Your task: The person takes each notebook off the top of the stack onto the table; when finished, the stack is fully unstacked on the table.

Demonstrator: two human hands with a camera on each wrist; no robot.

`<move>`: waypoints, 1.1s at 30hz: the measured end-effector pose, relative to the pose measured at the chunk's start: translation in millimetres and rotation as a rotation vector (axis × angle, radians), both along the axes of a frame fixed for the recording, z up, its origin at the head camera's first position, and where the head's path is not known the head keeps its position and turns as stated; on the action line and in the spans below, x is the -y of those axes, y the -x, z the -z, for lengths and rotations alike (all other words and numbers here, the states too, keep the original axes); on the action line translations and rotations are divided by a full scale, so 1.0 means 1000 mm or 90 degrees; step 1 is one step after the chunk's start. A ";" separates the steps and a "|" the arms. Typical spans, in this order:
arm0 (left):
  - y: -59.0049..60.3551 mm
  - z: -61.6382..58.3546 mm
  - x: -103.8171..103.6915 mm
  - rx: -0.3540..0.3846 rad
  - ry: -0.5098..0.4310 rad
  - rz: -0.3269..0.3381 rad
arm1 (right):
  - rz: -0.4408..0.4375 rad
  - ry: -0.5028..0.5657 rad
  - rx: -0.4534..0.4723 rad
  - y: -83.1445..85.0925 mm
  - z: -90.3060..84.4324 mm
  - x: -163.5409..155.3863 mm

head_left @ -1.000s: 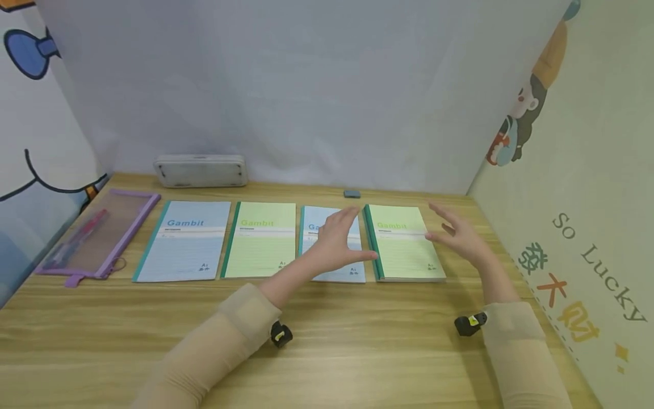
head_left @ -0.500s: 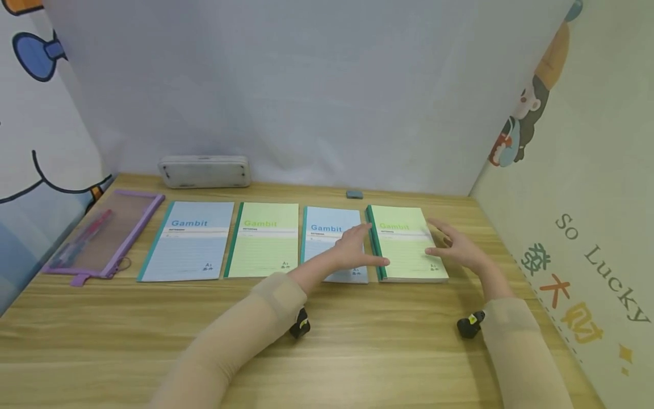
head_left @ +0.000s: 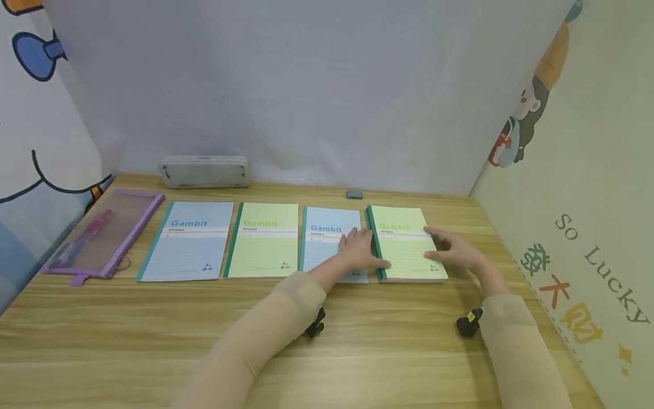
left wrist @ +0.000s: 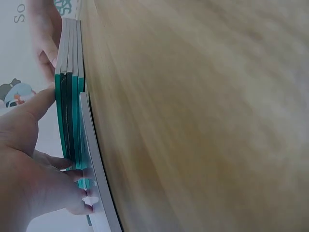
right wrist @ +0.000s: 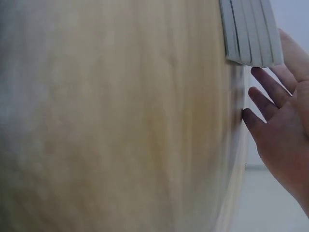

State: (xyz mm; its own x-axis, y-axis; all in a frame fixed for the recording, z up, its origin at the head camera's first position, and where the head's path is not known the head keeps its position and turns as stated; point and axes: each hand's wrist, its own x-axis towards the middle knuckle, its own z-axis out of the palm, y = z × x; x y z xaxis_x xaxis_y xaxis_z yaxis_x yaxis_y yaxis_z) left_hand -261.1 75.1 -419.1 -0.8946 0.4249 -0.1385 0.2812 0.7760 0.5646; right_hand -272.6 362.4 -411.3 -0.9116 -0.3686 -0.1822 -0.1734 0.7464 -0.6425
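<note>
A stack of several notebooks (head_left: 403, 250), with a light-green cover on top and green spines, lies at the right of the table. My left hand (head_left: 360, 254) is at its spine side, thumb over the top cover's edge, fingers above the blue notebook (head_left: 332, 218) beside it. In the left wrist view, fingertips touch the spines (left wrist: 67, 111) and blue notebook. My right hand (head_left: 458, 253) is at the opposite edge, its thumb over the cover. The right wrist view shows the right fingers (right wrist: 273, 89) spread beside the stack's page edges (right wrist: 251, 34), neither curled beneath nor gripping.
Further left lie a green notebook (head_left: 263, 244) and another blue notebook (head_left: 189, 250). A purple-edged mesh pouch (head_left: 125, 227) with pens is at the far left. A pale case (head_left: 204, 172) and a small grey block (head_left: 354, 194) sit near the back wall.
My left hand has come right and down to the stack's spine side. The right hand has lowered slightly to the right edge. The notebooks remain in place on the table.
</note>
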 end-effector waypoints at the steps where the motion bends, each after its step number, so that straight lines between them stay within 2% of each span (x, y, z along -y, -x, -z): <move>1: 0.000 0.000 -0.001 0.003 -0.003 -0.003 | 0.002 -0.001 0.000 0.000 0.001 0.000; 13: 0.000 -0.005 -0.003 0.013 0.008 -0.004 | -0.004 -0.001 -0.019 -0.001 -0.001 0.001; 22: 0.002 -0.002 0.002 0.010 0.013 0.008 | 0.004 -0.003 -0.010 -0.006 -0.008 0.006; 27: 0.003 -0.003 0.004 0.005 -0.037 0.013 | 0.013 0.002 -0.016 -0.008 -0.011 0.003; 33: 0.003 -0.004 0.003 0.000 -0.124 0.013 | 0.036 0.051 -0.019 -0.009 -0.019 -0.001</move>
